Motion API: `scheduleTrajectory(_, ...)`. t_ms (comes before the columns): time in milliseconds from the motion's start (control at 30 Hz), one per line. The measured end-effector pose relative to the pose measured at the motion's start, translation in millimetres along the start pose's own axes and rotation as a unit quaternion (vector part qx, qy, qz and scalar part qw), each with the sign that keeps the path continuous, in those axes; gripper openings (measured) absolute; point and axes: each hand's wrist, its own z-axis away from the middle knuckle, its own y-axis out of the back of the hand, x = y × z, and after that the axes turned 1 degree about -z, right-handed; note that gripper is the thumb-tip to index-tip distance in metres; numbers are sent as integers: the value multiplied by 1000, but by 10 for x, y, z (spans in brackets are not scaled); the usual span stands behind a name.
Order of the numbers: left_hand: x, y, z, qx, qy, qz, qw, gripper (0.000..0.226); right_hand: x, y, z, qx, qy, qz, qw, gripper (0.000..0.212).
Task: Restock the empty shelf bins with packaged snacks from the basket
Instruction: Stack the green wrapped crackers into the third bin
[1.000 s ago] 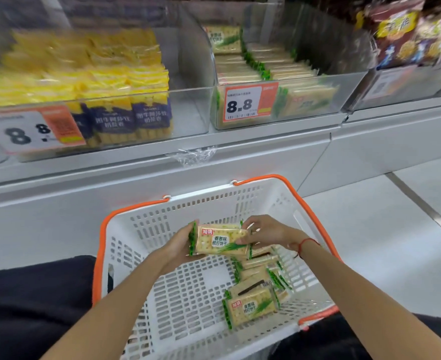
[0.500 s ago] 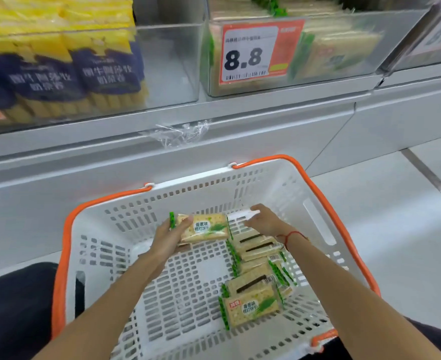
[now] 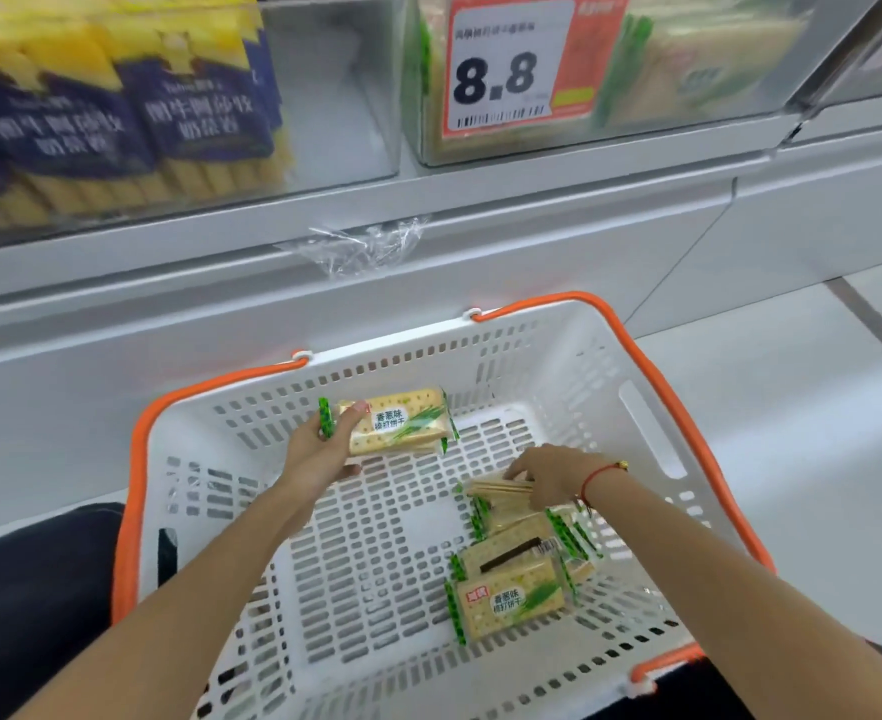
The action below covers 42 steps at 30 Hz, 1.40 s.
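Two hands in basket (image 3: 652, 433): left hand (image 3: 324, 444) grips cracker stack (image 3: 397, 423), long axis left-right; right hand (image 3: 548, 475) nearer, pinching next pack (image 3: 496, 492) directly beneath.

1 white basket (image 3: 652, 439) with 2 orange handles (image 3: 605, 314). 2 hands: left hand (image 3: 324, 449), right hand (image 3: 553, 472). 1 cracker pack (image 3: 397, 420) held up; at least 4 loose packs (image 3: 511, 605) below. 2 clear shelf bins (image 3: 688, 132). 1 price tag (image 3: 511, 65).

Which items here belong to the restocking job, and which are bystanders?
Job: white plastic basket with orange rim; green-edged cracker packet in left hand; right hand on cracker stack; clear cracker bin.
Bystanders: yellow-blue snack packs; crumpled clear wrap.
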Motion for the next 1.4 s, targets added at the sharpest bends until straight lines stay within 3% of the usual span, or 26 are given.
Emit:
scheduleTrajectory(100,182,-31,194,0,-20,4,1000,55,-87,299,307,-47,8,-21,999,52)
scheduleTrajectory(267,494,-29,573,-35,-66,-16,997,69,-235,1004,1203,-35,53,-155,986,14)
scheduleTrajectory(333,645,-45,748,-46,-97,-23,994,69,-288,1225,1556,-1,76,-200,977,10)
scheduleTrajectory(467,979,-101,1098,-58,-162,-10,985,42,-350,1468,1998,150,116,-303,934,36)
scheduleTrajectory(667,1479,-82,1456,-48,-204,67,975,53,-421,1631,2184,359,157,-464,794,55)
scheduleTrajectory(767,1701,-68,1557,-37,-223,82,971,51,-477,1686,2227,320,174,-567,739,61)
scheduleTrajectory(867,1903,-81,1644,-12,-254,85,963,47,-467,1729,2231,201,212,-626,723,67)
scheduleTrajectory(967,2134,-127,1785,-2,-278,68,958,41,-491,1853,2254,173,265,-655,687,62)
scheduleTrajectory(1067,2405,-216,1926,-9,-320,54,946,35,-528,2027,2260,199,294,-679,643,109)
scheduleTrajectory(1100,2497,-229,1968,-10,-333,49,942,34,-542,2082,2282,210,302,-687,626,114)
scheduleTrajectory(1233,2842,-187,2036,-11,-376,-9,927,39,-548,2355,2422,243,350,-677,600,65)
scheduleTrajectory(1267,2948,-163,2041,-13,-386,-28,922,29,-515,2441,2467,256,361,-662,605,56)
scheduleTrajectory(1333,3177,-101,1968,-25,-405,-77,911,22,-407,2610,2528,285,374,-630,619,46)
scheduleTrajectory(1400,3400,-63,1846,-12,-425,-124,897,37,-278,2761,2522,324,367,-590,642,48)
